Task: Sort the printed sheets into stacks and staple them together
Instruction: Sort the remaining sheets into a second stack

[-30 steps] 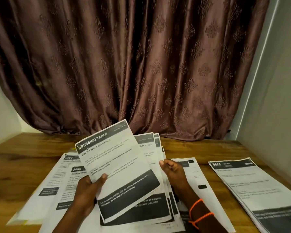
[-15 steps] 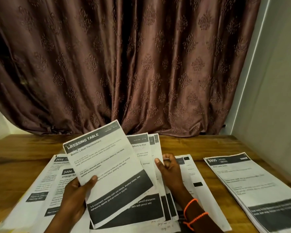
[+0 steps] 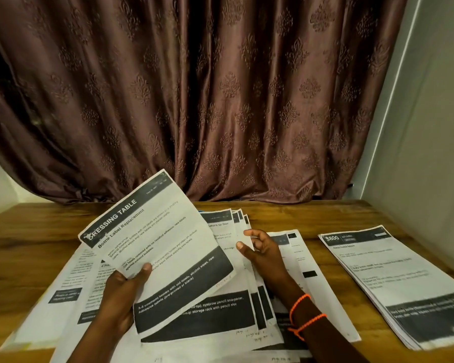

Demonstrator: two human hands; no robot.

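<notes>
Wooden table (image 3: 24, 239) against a brown patterned curtain (image 3: 220, 100), covered in printed sheets. Left hand (image 3: 121, 297) grips the tilted top sheet (image 3: 157, 247) near its lower left, thumb on the face; it reads "DRESSING TABLE", "Bottle Label Replacement", with a dark band about cosmetic bottles, alcohol wipes and adhesive labels. Right hand (image 3: 262, 252) is at the right edge of the fanned sheets (image 3: 220, 310) beneath, fingers curled as if pinching an edge. One of those shows "Return to Slot" and "storage rack with pencil slot". Separate stack (image 3: 393, 284) lies well apart on the right, headed "3800 KITCHEN". Loose sheets (image 3: 68, 297) spread on the left. Risks: the fan is loose and could slide and mix pages; similar headers invite a misfiled sheet; one-handed grip may crease the sheet. No stapler visible.
</notes>
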